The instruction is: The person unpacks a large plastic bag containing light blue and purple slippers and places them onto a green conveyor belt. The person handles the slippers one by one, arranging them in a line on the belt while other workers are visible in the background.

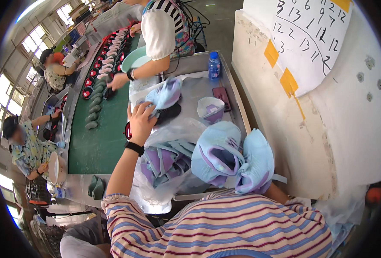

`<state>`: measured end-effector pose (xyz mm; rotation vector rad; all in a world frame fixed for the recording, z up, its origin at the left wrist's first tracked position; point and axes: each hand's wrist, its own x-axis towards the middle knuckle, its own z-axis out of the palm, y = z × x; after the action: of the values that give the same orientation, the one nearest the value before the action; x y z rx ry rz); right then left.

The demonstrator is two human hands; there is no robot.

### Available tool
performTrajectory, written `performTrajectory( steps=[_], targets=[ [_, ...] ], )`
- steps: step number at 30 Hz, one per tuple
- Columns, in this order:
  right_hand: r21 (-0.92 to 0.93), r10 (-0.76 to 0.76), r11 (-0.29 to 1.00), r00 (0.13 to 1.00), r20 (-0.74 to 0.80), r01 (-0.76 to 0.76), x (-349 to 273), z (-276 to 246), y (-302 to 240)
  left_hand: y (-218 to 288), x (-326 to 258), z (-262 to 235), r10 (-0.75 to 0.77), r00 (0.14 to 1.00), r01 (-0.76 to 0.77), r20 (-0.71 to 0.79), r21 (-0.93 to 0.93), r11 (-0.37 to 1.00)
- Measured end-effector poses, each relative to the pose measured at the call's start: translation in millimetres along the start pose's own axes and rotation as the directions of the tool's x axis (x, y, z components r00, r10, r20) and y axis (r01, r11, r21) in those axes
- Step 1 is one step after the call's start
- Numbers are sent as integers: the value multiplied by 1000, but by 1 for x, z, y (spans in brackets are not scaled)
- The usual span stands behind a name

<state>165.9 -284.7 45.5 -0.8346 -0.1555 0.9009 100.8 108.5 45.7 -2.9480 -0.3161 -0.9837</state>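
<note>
My left hand point(142, 123), with a black band at the wrist, reaches over the work table with its fingers spread. Its fingertips are at the edge of a pale blue and lilac shoe upper point(167, 94), slightly blurred, beside a dark sole-shaped piece point(170, 112). In front of my chest are two more pale blue shoe uppers, one on the left point(218, 148) and one on the right point(258, 159), their lilac linings showing. My right forearm point(278, 193) runs behind them, and they hide my right hand. Below my left hand, a clear plastic bag point(169, 133) holds several blue and lilac pieces point(167, 161).
A green conveyor belt point(109, 146) on the left carries rows of shoe parts point(96, 96). Across from me a co-worker's hand point(119, 81) reaches over it. A blue-capped bottle point(214, 66), phone point(221, 98) and white-lilac cup-shaped piece point(210, 109) are at the table's right.
</note>
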Motion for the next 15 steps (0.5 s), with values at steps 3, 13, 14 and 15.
performTrajectory(
  steps=[3,13,14,15],
  targets=[
    [23,42,999,999,-34,-42,0,-6,-7,29,39,32,52,993,-47,109,-51,998],
    [-41,0,999,987,-160,-6,5,-35,-9,125,81,229,181,473,-326,862,-19,945],
    [-44,-6,999,982,-187,-3,3,-36,-11,136,74,232,170,450,-313,876,-24,949],
    [-45,-10,999,980,-201,1,0,-36,-12,143,68,230,152,425,-303,893,-18,953]
  ],
)
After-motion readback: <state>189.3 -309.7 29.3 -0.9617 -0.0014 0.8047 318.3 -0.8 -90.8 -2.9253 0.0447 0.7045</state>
